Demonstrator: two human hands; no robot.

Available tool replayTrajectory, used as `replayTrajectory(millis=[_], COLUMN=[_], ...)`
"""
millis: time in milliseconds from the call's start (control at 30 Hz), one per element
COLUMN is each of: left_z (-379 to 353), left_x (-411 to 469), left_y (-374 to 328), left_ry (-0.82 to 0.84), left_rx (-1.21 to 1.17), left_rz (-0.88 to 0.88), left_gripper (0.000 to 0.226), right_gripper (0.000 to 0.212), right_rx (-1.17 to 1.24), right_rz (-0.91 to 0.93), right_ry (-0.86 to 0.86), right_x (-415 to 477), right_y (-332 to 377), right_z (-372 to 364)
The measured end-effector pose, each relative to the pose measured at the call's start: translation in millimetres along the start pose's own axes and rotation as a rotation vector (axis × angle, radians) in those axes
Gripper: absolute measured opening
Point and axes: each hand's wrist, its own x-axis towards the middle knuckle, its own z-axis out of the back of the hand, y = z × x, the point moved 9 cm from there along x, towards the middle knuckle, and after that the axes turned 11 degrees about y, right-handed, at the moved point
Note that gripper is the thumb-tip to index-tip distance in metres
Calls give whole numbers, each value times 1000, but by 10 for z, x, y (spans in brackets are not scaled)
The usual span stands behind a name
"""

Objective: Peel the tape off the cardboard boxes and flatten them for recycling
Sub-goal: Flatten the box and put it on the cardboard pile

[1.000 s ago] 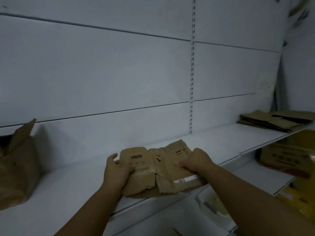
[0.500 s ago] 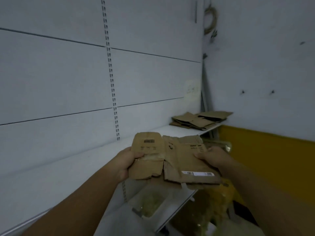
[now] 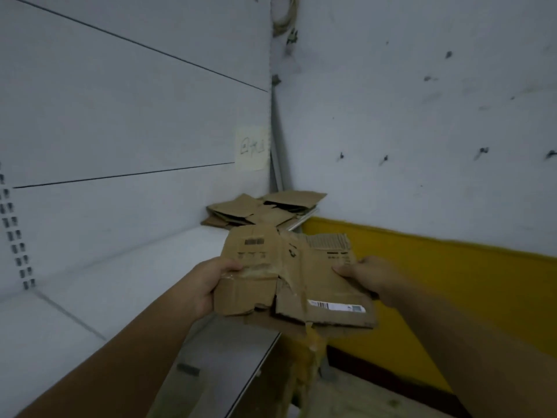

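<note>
The flattened box [image 3: 289,276] had been carried from well short of the pile of cardboard [image 3: 262,209] to just in front of it, held in the air. The left hand [image 3: 211,285] and the right hand [image 3: 364,276] pinched its side edges, thumbs on top. Stacking seemed next.

Nothing fully legible. Flattened box [image 3: 289,282] I hold: dark barcode-like print [image 3: 254,241] top left, smaller marks blurred. White sticker label [image 3: 336,306] near its lower edge: bars only, digits too small. Paper note [image 3: 252,147] on wall panel [image 3: 135,116]: handwritten scribble, unreadable.
</note>
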Motion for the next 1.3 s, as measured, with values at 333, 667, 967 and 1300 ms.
replayTrajectory(millis=[333, 667, 967, 1300], left_z=[-955, -1375, -735, -195], left_x=[1672, 2725, 3567, 4789], left_y=[-210, -686, -1055, -1927], left_ry=[181, 22, -73, -284], left_rx=[102, 97, 131, 267], left_rz=[-68, -91, -58, -135], left_gripper=[35, 29, 18, 24], right_gripper=[18, 25, 28, 28], right_rx=[34, 160, 142, -6], right_rz=[1, 134, 213, 333], right_ry=[-103, 34, 138, 89], right_x=[966, 2458, 3874, 5381], right_y=[-492, -261, 424, 1397], right_z=[1158, 1916, 1673, 1886])
